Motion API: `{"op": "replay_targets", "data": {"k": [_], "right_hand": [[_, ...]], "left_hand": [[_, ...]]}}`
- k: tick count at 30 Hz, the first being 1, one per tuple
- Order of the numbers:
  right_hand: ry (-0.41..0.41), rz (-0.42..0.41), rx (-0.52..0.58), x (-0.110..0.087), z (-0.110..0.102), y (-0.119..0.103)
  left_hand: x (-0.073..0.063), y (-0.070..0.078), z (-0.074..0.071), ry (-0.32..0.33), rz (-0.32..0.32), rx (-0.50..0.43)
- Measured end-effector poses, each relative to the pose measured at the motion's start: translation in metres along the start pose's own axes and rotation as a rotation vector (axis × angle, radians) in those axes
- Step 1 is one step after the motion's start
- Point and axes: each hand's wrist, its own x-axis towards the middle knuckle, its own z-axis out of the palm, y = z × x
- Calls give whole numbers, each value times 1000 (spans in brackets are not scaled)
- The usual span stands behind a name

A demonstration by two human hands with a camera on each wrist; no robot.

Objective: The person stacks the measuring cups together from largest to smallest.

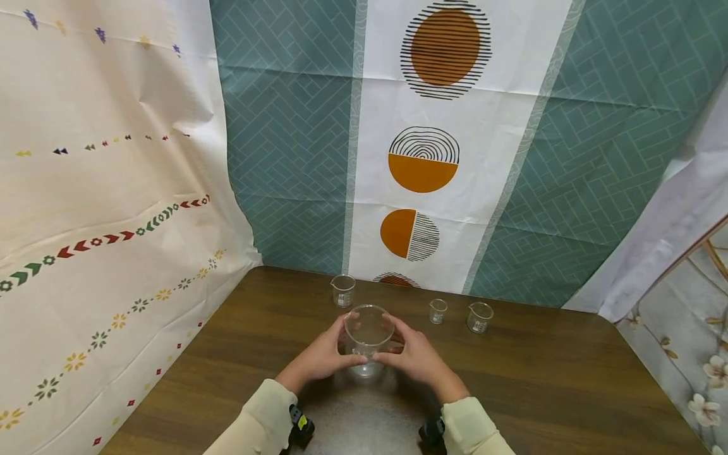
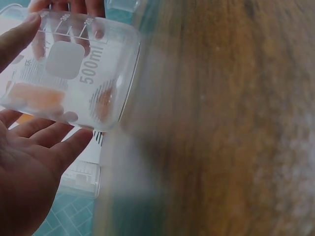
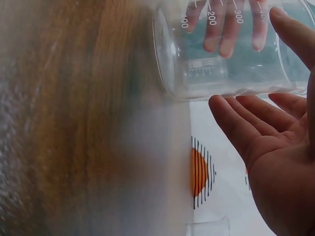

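A large clear glass beaker (image 1: pixel 368 335) is held upright between both hands near the middle of the wooden table. My left hand (image 1: pixel 325 355) grips its left side, thumb in front and fingers spread round the wall. From the other side my right hand (image 1: pixel 419 357) grips it in a mirrored way, the two thumbs almost meeting at the front. In the left wrist view the beaker (image 2: pixel 66 93) carries a white "500ml" print and a blank white patch. White graduation marks show on the beaker (image 3: pixel 241 73) in the right wrist view. Its base is close over the tabletop.
Behind the hands stand three smaller beakers: one at back left (image 1: pixel 344 293), a tiny one (image 1: pixel 437 312) right of centre, and another (image 1: pixel 480 318) farther right. Patterned cloths (image 1: pixel 290 139) hang behind and beside the wooden table (image 1: pixel 546 379).
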Motion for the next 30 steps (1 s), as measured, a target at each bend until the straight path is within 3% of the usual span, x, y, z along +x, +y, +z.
{"op": "replay_targets", "data": {"k": [4,14,24,30], "right_hand": [[-5,-11,-9,-1,1,1],[-3,-20,-2,-2,1,2],[-5,5,2,-3,1,1],[-3,-3,2,-2,3,0]], "left_hand": [[-2,3,0,-3,9,-7],[9,-34,6,5,6,6],[12,-37,1,-27,11,-6],[18,-36,-4,-59,59,-76]]}}
